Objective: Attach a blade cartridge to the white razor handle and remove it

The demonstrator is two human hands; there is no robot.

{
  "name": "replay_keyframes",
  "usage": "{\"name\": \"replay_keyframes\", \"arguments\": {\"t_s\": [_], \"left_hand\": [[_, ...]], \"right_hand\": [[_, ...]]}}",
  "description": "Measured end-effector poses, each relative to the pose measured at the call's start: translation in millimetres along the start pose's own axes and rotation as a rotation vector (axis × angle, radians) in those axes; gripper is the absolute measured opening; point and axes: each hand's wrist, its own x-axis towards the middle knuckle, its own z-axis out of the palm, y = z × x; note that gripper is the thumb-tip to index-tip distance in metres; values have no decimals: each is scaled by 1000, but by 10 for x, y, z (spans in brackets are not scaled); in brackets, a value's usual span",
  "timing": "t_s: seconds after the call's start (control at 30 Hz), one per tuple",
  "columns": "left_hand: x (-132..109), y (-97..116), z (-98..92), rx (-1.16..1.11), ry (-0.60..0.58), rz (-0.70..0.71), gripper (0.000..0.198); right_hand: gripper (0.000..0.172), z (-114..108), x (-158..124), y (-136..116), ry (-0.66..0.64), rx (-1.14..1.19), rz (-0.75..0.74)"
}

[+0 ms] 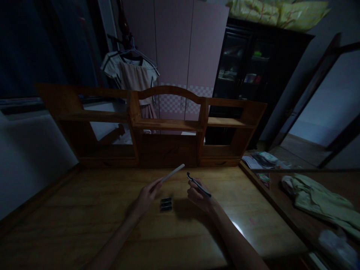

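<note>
My left hand (148,193) is closed around one end of a slim pale stick (174,171), which slants up to the right; its exact kind does not show. A dark, slim razor-like handle (201,188) with a small angled head lies across my right hand (201,195), whose fingers are curled around it. Both hands are above the wooden desk, and the two held things are apart. Below and between them sits a small pack with dark bars (166,204), looking like razor cartridges; no hand touches it.
A wooden shelf unit (168,123) stands along the back of the desk (107,221). To the right, a lower surface bears a pale green garment (320,197), papers (260,160) and a plastic bag (336,243). Clothes (135,75) hang behind the shelf. The room is dim.
</note>
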Motion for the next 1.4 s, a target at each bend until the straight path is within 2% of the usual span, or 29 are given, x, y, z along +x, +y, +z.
{"name": "replay_keyframes", "arguments": {"t_s": [0.13, 0.27, 0.43, 0.53, 0.8, 0.97, 1.13, 1.4], "left_hand": [[-16, 37, 27, 7, -76, 6, 38], [-23, 73, 24, 29, -51, 3, 37], [-9, 31, 5, -1, -38, 40, 38], [-17, 30, 29, -6, -84, 28, 37], [-39, 149, 35, -1, -123, 7, 37], [-45, 188, 38, 2, -154, 18, 36], [-51, 186, 53, -1, -190, 26, 36], [-37, 162, 38, 15, -134, 15, 38]], "right_hand": [[29, -28, 1, 34, -24, 21, 22], [29, -24, 0, 105, -57, -2, 89], [32, -25, 31, 65, -36, 67, 4], [35, -35, 34, 25, -30, 89, -32], [30, -31, 31, 62, -76, 66, -4], [35, -58, 54, 50, -38, 67, -46], [39, -33, 51, 93, -12, -47, 37], [34, 32, 23, 34, 92, -125, -52]]}}
